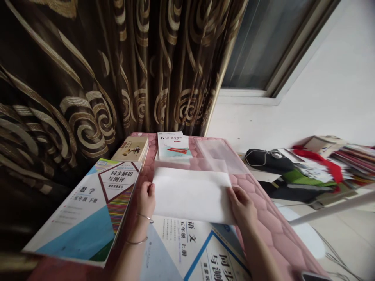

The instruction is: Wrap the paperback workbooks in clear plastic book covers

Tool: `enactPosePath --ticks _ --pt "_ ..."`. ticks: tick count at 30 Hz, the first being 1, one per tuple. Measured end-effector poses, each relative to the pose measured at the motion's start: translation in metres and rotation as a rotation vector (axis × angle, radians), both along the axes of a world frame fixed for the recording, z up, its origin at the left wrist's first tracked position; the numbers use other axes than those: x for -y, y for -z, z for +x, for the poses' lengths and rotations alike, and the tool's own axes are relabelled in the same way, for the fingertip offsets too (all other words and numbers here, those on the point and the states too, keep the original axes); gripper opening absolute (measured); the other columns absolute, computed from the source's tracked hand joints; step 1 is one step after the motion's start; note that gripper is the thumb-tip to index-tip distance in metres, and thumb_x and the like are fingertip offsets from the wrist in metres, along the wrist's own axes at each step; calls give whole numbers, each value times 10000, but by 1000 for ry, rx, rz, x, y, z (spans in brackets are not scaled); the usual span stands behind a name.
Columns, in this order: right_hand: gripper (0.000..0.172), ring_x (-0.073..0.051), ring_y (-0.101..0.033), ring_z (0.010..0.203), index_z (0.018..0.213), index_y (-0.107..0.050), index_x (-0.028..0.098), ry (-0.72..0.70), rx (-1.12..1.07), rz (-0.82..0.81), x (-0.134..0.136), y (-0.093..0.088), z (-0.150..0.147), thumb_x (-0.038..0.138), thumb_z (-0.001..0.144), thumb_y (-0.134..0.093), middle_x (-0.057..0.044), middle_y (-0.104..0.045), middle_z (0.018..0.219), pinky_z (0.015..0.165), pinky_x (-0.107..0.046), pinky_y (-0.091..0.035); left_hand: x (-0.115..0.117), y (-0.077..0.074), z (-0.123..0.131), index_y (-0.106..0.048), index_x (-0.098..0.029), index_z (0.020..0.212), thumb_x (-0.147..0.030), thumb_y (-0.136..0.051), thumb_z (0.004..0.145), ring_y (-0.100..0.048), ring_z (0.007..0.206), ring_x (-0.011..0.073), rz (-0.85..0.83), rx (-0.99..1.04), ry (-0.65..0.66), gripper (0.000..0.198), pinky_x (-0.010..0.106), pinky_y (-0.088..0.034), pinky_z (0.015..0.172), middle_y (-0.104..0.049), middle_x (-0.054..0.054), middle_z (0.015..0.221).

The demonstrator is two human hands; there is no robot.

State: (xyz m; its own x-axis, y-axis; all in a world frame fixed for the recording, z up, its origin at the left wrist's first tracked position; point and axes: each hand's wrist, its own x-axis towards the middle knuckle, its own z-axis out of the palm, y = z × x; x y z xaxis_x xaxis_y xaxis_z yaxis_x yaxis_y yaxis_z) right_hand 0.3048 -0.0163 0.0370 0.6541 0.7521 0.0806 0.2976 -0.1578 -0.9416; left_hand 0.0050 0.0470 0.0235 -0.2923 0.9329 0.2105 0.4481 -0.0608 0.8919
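A blank white sheet [191,193] is stretched between my two hands, over a workbook [181,249] with blue and white patterns. My left hand [147,200] pinches its left edge, and two thin bangles circle that wrist. At the right edge, my right hand [241,205] grips the sheet between thumb and fingers. Behind the sheet's far edge lies a translucent plastic piece [202,164]. A white booklet [174,146] sits farther back.
On the pink padded tabletop [263,218], a math workbook [88,210] and a stack of beige books [131,148] lie left. Another translucent sheet [219,154] is at the back right. Patterned curtains [146,66] hang behind. Papers and bags [269,160] lie beyond the right edge.
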Motion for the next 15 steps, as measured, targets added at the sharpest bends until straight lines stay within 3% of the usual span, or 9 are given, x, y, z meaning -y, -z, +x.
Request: enactPosePath --ticks 9,15 --pt "499 -175 -484 568 588 -568 194 -3 39 -101 4 -3 0 691 548 -550 -31 -539 541 492 -263 -370 -1 10 4 -536 -211 745 -385 -458 826 -600 715 187 27 -17 -38 207 283 -459 667 -649 48 750" --pt "415 -234 -583 614 599 -604 195 -25 94 -207 5 4 -1 599 599 -507 -79 -624 571 515 -292 -398 -2 5 1 -529 -204 616 -264 -516 738 -593 632 173 -179 -35 -51 137 253 -406 581 -636 21 620"
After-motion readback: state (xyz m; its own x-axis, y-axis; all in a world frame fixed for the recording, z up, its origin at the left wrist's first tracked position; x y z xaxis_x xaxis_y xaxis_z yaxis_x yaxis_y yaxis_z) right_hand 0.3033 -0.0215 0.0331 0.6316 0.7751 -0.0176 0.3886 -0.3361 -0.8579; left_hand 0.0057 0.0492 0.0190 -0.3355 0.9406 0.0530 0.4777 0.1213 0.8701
